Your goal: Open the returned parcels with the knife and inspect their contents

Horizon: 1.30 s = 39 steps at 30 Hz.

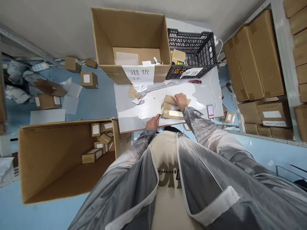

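R hand (pixel 180 101) lies flat on the box (pixel 174 110), pressing it down. L hand (pixel 153 122), just left of the box, grips a knife (pixel 160 113) w/ its tip at the box's edge.

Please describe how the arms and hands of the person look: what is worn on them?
Both arms are covered by long sleeves of a thin, shiny, half-transparent grey jacket with many wrinkles and a pale trim along its open front edges. The sleeves end at the wrists. The left hand and the right hand are bare, with no gloves. No watch or ring can be made out at this size.
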Each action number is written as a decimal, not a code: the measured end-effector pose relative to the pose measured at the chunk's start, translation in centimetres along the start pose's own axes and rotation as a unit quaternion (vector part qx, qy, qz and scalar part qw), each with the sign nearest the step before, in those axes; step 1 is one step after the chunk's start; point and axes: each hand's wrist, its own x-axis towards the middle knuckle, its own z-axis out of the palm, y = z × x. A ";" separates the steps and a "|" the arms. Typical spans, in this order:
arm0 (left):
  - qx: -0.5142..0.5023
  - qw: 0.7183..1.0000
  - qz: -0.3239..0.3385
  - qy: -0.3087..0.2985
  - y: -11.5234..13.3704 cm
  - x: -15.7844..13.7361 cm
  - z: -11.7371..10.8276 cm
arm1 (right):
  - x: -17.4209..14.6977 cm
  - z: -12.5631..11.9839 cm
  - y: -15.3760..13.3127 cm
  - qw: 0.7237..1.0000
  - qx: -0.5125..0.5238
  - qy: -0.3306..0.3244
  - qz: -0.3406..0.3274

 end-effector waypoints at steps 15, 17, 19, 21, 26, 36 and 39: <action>0.000 1.000 0.003 -0.014 -0.1 1.6 -4.0 | -11.0 5.9 -1.6 0.982 -0.074 -0.090 -0.147; 0.018 1.000 0.014 -0.018 0.0 2.0 -4.8 | -10.4 6.2 -1.7 0.984 -0.069 -0.107 -0.124; 0.031 0.999 0.018 -0.016 0.0 2.1 -5.1 | -9.6 6.3 -2.1 0.986 -0.063 -0.114 -0.100; 0.030 0.999 0.017 -0.010 -0.4 1.9 -5.0 | -9.0 6.3 -2.4 0.990 -0.052 -0.104 -0.085; 0.014 0.998 0.048 -0.027 -2.5 0.5 -3.7 | -8.8 6.2 -2.8 0.993 -0.040 -0.094 -0.059; -0.095 0.995 -0.009 0.017 -5.1 1.1 -4.1 | -7.7 4.3 -3.5 0.975 -0.038 -0.135 -0.173; -0.148 0.988 -0.022 0.041 -5.1 1.3 -3.8 | -7.7 3.8 -2.2 0.976 -0.054 -0.134 -0.162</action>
